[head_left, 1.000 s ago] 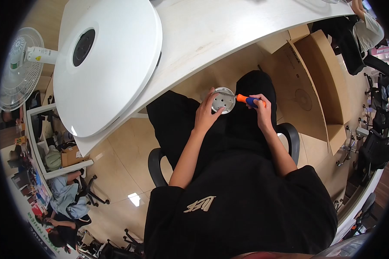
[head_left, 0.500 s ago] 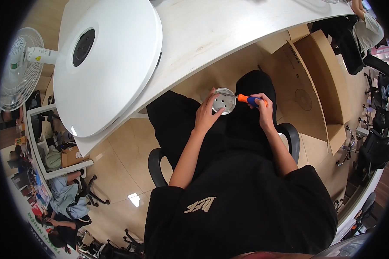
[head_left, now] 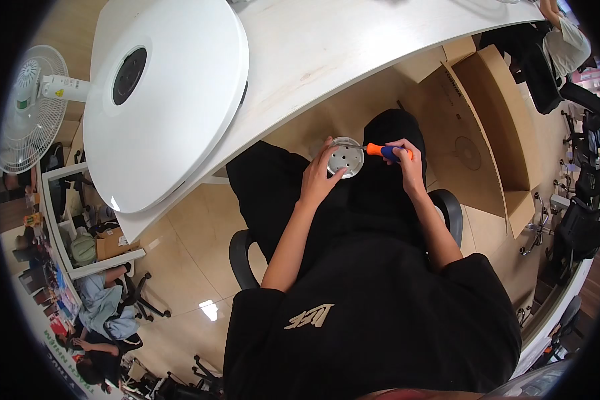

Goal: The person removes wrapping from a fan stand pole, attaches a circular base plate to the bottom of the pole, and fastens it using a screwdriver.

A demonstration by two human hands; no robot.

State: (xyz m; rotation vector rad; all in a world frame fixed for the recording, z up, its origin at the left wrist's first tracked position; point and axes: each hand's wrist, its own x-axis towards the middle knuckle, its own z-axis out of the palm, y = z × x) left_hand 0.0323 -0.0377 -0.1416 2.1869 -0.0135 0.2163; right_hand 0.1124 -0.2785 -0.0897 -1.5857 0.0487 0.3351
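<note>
A round white part with several small holes in its face is held over my lap by my left hand, whose fingers and thumb grip its left edge. My right hand is closed round the orange and blue handle of a screwdriver. The shaft points left across the upper part of the white piece, and its tip lies near my left fingertips. Whether the tip touches anything is too small to tell.
A white table spans the top, bearing a large white disc with a black centre. An open cardboard box stands right of my knees. A white fan is at the left. Chair armrests flank me; other people sit farther off.
The screwdriver handle and my right hand have shifted very slightly, and the grip on the handle looks a little different. My left hand keeps its hold on the white part.
</note>
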